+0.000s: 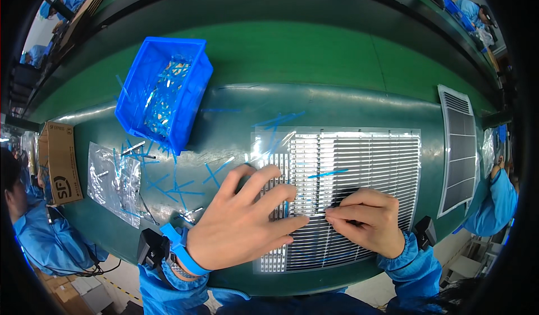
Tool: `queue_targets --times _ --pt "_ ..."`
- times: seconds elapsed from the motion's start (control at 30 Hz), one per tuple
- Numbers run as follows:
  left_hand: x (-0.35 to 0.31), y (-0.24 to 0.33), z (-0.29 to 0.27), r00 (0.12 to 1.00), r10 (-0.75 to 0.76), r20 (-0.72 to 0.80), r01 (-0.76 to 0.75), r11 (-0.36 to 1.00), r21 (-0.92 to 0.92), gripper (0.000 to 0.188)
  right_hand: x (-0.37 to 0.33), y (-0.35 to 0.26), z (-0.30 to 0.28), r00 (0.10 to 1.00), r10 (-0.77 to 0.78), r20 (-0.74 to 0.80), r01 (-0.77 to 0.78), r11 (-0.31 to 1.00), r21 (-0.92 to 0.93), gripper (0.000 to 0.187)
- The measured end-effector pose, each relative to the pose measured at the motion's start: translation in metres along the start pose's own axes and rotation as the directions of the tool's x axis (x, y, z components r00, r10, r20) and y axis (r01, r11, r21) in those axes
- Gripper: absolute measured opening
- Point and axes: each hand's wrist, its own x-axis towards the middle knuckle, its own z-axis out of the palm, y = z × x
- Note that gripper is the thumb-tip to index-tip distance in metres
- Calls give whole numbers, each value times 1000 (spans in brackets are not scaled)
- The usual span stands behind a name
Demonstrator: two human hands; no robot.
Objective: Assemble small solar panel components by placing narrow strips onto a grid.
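Note:
A clear-backed sheet with rows of thin dark strips and silvery ends lies on the green workbench before me. My left hand, wearing a blue wrist strap, rests over the sheet's left part. Its fingers are spread, with the tips near the column of silvery pieces. On the middle of the sheet, my right hand has thumb and fingertips pinched together at one row. Whatever lies between those fingertips is too small to make out. A loose blue film strip lies across the sheet above my right hand.
A blue bin holding small shiny scraps stands at the back left. Blue film slivers and a clear plastic bag lie left of my hand. A cardboard box stands far left, another striped sheet at right. Co-workers sit at both sides.

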Motion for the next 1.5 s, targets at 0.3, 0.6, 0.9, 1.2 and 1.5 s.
queue_targets --times 0.3,0.6,0.9,1.2,1.5 --pt "2 6 3 999 -9 -34 11 999 48 41 0 -2 0 1000 -4 -13 4 1000 -18 17" --pt "3 10 1 999 -33 -19 34 998 61 44 -1 -3 0 997 73 21 -74 997 29 22" --pt "4 9 2 999 -41 3 41 997 61 43 -1 -3 -4 993 106 56 -110 991 74 22" --pt "7 9 0 999 -39 5 39 998 43 41 -5 2 -7 994 -50 94 53 998 -28 28" --pt "6 -2 3 1000 -13 -15 13 999 -33 32 -7 1 -3 995 -63 82 68 995 -67 32"
